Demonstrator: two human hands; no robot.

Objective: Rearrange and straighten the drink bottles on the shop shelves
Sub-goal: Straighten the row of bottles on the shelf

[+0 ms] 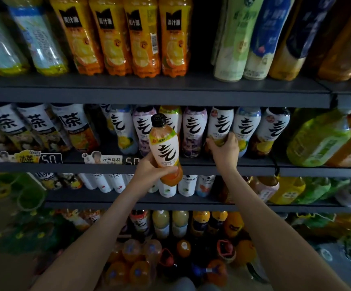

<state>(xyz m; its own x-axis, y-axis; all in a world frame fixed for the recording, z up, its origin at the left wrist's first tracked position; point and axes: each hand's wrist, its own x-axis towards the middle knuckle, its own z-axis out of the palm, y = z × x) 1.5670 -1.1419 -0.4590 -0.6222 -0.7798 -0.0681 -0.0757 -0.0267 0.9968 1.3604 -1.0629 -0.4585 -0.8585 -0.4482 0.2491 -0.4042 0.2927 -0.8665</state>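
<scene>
the left hand (152,170) wraps thumb and fingers around the lower body of an orange bottle (164,148) with a black cap, holding it nearly upright, clear of the shelf and in front of the row. to the right of that grip, the right hand (225,151) curls around the lower part of a white-labelled bottle (220,124) in the row on the middle shelf (254,165). between the two grips stands a purple-labelled bottle (193,131). just left of the left hand's grip, a price tag (131,160) sits on the shelf edge.
</scene>
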